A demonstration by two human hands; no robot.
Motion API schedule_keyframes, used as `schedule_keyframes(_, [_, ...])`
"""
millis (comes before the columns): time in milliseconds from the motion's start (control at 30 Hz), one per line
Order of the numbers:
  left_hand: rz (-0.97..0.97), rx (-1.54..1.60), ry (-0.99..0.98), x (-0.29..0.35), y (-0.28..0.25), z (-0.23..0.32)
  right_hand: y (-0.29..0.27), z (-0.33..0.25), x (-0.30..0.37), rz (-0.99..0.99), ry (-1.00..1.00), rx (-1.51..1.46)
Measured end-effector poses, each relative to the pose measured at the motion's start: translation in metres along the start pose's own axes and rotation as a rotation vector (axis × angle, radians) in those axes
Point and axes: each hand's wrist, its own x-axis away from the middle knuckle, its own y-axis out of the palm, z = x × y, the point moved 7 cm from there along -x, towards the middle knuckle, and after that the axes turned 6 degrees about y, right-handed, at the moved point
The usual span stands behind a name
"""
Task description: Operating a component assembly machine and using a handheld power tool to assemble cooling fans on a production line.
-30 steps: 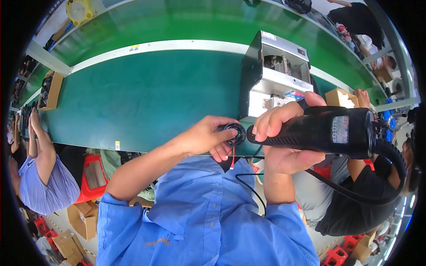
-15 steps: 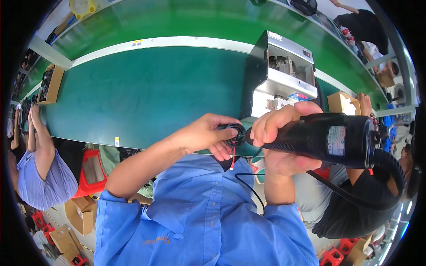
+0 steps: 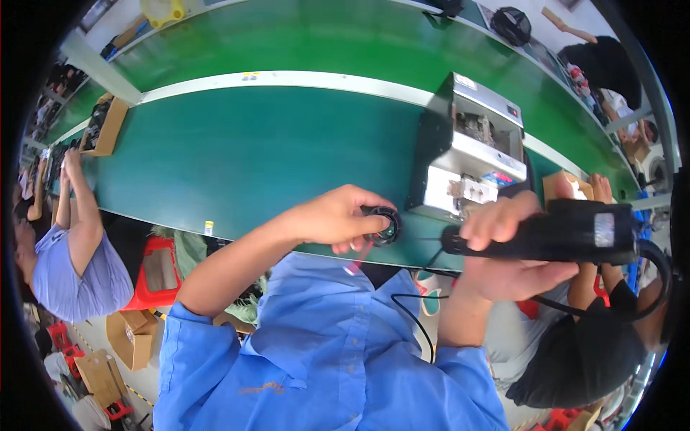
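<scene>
Round black plastic part is sitting in the left hand, just beyond the near edge of the long dark-green tabletop or over it; the exact height is not showing clearly. The left thumb is pressing on the part's open face while the fingers are closing narrowly around its left side. A thin red wire is hanging from the part toward the blue short-sleeved shirt, its end blurring.

The right hand is wrapping its fingers and thumb around a black cylindrical electric screwdriver, which is lying nearly level. Its slim shaft is pointing left at the part, near it but apart as far as the blur is showing. A thick black cable is curving from the tool's right end.

On the far side of the right hand, a silver-and-black metal machine is standing on the tabletop. 2 brown cardboard boxes are resting farther out, 1 at the far left and 1 at the right. At the left, a person in a pale-blue shirt is sitting beside a red plastic stool.
</scene>
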Motion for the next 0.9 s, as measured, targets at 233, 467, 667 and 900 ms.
schedule_keyframes(233, [0.295, -0.551, 0.26, 0.04, -0.105, 0.013, -0.013, -0.014, -0.005, 0.142, -0.146, 0.595])
schedule_keyframes(467, [0.467, -0.81, 0.576, 0.091, -0.077, 0.06, -0.048, -0.006, 0.012, 0.264, -0.353, 0.794])
schedule_keyframes(667, [0.37, -1.084, 0.686, 0.068, -0.038, 0.049, -0.067, 0.007, 0.022, 0.341, -0.406, 0.865])
schedule_keyframes(900, [0.422, -1.112, 0.648, 0.074, -0.044, 0.041, -0.071, 0.019, 0.025, 0.407, -0.402, 0.926])
